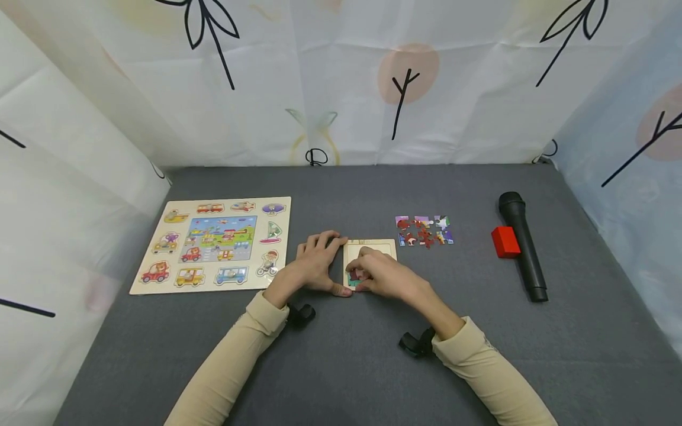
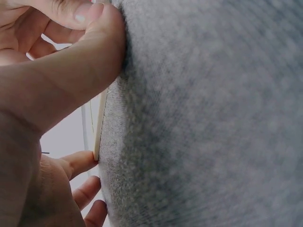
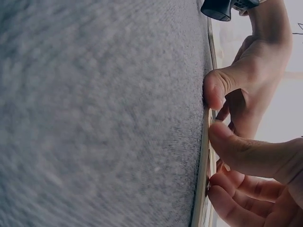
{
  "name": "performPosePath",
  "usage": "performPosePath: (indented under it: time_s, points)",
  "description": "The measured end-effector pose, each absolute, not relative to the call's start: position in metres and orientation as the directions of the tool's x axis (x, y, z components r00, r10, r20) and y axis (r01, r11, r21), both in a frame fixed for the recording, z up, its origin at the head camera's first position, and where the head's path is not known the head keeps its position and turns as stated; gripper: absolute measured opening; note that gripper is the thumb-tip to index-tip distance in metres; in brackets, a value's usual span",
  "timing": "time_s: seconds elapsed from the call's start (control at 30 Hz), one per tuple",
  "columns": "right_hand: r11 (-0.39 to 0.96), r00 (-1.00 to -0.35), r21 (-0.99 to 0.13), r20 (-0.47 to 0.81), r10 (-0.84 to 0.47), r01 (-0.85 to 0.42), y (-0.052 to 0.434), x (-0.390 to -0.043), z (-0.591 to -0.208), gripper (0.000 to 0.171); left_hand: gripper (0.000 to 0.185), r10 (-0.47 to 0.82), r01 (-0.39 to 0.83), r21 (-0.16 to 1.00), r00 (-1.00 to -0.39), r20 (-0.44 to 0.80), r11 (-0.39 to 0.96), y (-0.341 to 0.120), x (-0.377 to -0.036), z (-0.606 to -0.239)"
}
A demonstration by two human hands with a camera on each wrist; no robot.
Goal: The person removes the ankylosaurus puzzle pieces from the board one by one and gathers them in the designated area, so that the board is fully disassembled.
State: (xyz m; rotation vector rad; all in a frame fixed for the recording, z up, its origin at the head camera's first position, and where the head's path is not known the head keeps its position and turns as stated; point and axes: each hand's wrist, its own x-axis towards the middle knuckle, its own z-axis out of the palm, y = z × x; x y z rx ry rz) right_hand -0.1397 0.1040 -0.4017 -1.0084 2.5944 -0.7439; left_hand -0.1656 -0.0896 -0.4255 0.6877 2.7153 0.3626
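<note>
Wooden, thin and stiff, the small puzzle tray (image 1: 373,245) just right of the vehicle puzzle board (image 1: 213,244) is steadied at its left edge by the flat left hand (image 1: 317,264), while a light piece (image 1: 356,276) is pinched in the right hand (image 1: 386,275), best taken by its edges.

Grey cloth-covered table (image 1: 362,367) with puzzles and a microphone.

On the left lies a wooden vehicle puzzle board (image 1: 213,244). Near the middle sits a small wooden puzzle tray (image 1: 379,246), flat on the cloth. Just beyond it to the right lies a cluster of loose jigsaw pieces (image 1: 424,230). Well apart on the right, a black microphone (image 1: 523,244) lies lengthwise, with a red block (image 1: 505,242) touching its left side.
</note>
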Motion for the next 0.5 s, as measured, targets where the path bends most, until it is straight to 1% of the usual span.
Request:
performPosePath:
  time_s: [0.13,0.23,0.5]
  points:
    - [0.615,-0.723,-0.571,-0.054,-0.689,-0.543,0.105,-0.140,-0.401,0.033,0.112,0.498,0.419,0.314,-0.834,-0.238,0.852,-0.090,-0.166,-0.426]
    - [0.618,-0.728,-0.569,-0.049,-0.683,-0.542,0.109,-0.141,-0.399,0.032,0.112,0.501,0.421,0.317,-0.832,-0.239,0.850,-0.090,-0.166,-0.426]
    - [0.654,-0.770,-0.559,-0.043,-0.637,-0.510,0.134,-0.147,-0.387,0.032,0.113,0.496,0.414,0.313,-0.831,-0.252,0.854,-0.089,-0.166,-0.425]
